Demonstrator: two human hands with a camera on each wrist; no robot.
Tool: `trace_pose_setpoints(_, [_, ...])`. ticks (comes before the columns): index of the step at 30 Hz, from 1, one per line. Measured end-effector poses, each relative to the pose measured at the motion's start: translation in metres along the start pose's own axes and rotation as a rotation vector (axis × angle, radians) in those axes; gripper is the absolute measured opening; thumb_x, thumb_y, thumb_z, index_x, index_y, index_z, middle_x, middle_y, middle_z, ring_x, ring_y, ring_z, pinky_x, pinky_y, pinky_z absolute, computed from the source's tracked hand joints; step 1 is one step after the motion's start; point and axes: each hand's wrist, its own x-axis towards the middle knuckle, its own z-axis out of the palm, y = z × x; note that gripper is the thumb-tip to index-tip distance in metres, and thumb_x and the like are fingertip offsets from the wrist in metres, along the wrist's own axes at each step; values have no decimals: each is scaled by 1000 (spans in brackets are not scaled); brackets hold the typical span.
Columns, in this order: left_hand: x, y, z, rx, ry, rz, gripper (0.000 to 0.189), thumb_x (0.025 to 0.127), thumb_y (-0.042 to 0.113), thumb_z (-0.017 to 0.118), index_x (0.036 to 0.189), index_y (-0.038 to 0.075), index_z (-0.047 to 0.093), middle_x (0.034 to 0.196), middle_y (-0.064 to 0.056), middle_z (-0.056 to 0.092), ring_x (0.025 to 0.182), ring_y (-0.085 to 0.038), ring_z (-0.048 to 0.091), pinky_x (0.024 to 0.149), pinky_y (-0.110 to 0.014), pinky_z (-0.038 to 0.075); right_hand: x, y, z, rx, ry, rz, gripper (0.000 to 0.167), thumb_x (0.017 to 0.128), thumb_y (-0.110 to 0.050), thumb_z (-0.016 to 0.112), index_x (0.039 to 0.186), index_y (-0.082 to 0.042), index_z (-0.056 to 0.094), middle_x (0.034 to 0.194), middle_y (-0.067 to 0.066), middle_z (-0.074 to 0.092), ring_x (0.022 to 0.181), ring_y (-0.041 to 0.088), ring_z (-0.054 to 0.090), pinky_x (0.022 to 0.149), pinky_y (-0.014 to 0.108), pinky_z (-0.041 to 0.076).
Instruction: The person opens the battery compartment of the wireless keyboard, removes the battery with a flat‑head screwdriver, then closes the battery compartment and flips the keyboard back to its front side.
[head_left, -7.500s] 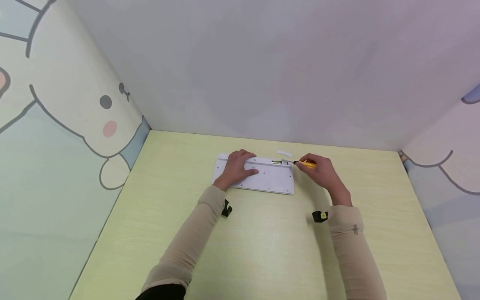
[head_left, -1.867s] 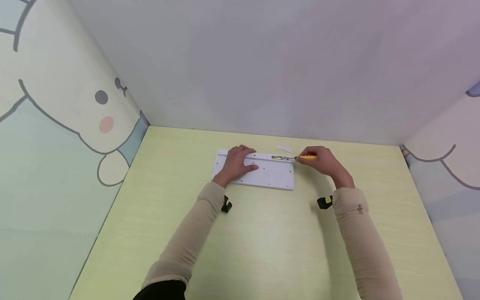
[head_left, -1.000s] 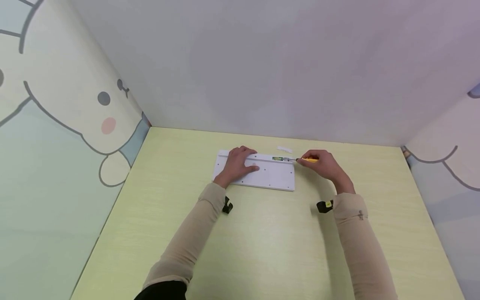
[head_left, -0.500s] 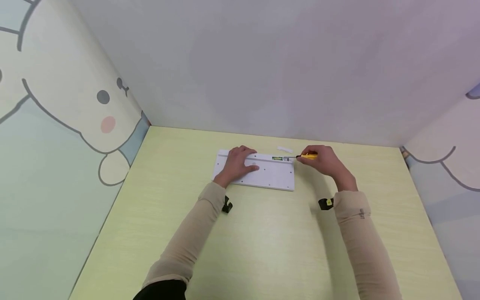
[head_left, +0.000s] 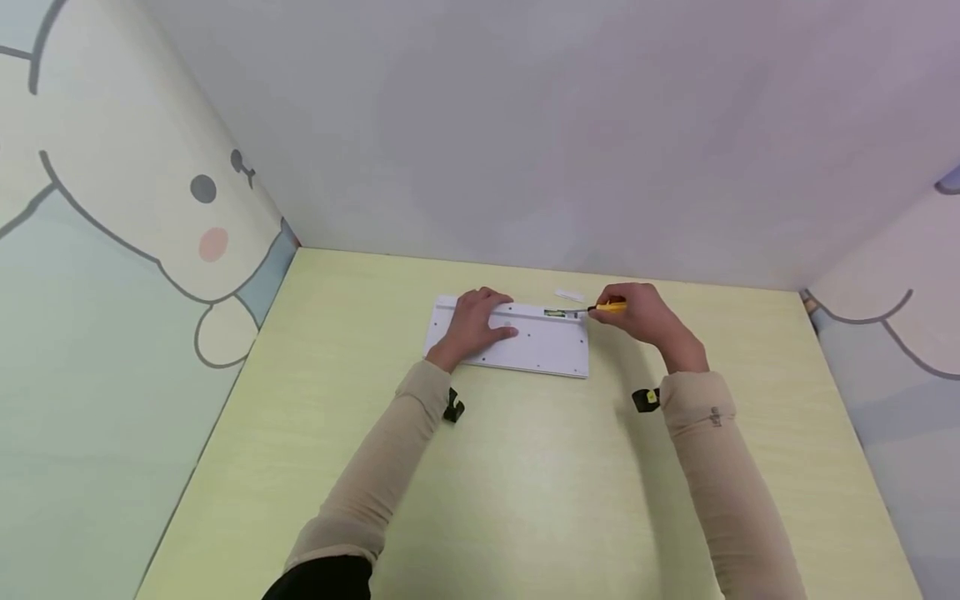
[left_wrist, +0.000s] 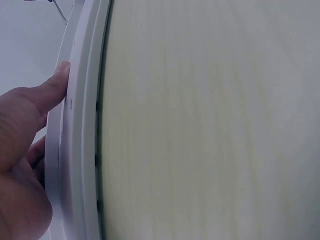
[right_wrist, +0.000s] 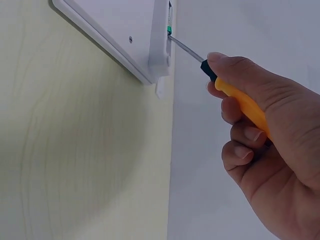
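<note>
A white keyboard (head_left: 547, 354) lies face down on the table, its screw-dotted underside up and a narrow battery slot bared at the far right. A green-ended battery (right_wrist: 169, 29) shows in that slot. My left hand (head_left: 470, 325) holds the keyboard's left part, thumb on the underside and fingers over the far raised ridge. In my right hand (head_left: 641, 315) is a screwdriver with a yellow handle (right_wrist: 245, 102), pinched between thumb and fingers. Its metal shaft (right_wrist: 186, 48) points into the slot, the tip right at the battery's green end.
A small white strip, like a battery cover (head_left: 570, 295), lies just beyond the keyboard's far edge. The pale wood-grain table (head_left: 517, 475) meets a plain wall (head_left: 525, 150) behind, and walls with cartoon drawings stand at both sides.
The screwdriver's tip shifts slightly left along the slot, the right hand moving with it. The left hand and the keyboard stay as they were.
</note>
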Motion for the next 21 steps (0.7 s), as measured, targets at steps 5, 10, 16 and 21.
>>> trace_pose_setpoints(5, [0,0,-1,-1,-10,-7,59,92,43,75,142,17,58,141,-6,60,135,-26,52,129,-46,26,1,5,1,37,-7,35,24,93,-38,73,97,-14,73,102,12,68,93,27,56,77,34,45])
trace_pose_setpoints(10, [1,0,-1,5,-19,-14,59,92,43,75,142,17,58,141,-6,60,136,-26,52,129,-45,25,-1,11,3,99,-21,67,30,93,-44,73,95,-15,74,101,10,66,91,25,54,73,33,45])
trace_pose_setpoints(16, [1,0,-2,5,-24,-17,60,92,43,74,143,18,58,142,-6,59,136,-25,51,129,-45,24,-1,16,6,137,-20,71,32,92,-46,73,95,-14,74,101,9,66,91,24,53,75,32,45])
trace_pose_setpoints(21, [-1,-1,0,-6,-16,-3,60,91,43,75,142,17,59,141,-7,60,135,-26,52,129,-46,26,-3,17,7,145,-28,82,36,94,-48,71,98,-13,75,102,10,67,92,24,53,75,32,45])
